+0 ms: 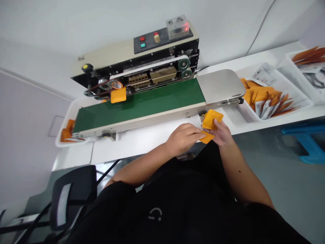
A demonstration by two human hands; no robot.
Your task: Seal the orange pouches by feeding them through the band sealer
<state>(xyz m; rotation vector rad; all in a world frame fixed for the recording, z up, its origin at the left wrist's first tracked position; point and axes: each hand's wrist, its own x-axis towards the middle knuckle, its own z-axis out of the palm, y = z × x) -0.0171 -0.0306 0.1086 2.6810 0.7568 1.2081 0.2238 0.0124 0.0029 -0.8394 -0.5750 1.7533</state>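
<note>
My left hand [183, 138] pinches an orange packet [207, 137] by its edge, just below my other hand. In my right hand [222, 132] is a small stack of orange packets [212, 118], with the thumb pressed on top. Both hands are in front of the band sealing machine [111, 56], near the right end of its green conveyor belt [142, 105]. Another orange packet [118, 95] stands at the left part of the belt, its upper edge by the machine's rollers.
A metal plate [219, 84] extends the belt's right end. Right of it, a white bin [302, 93] holds several orange packets; another white bin [288, 56] stands beyond. A white bin [59, 139] sits under the left end. A blue stool [309, 142] is at right, a black chair [73, 193] at left.
</note>
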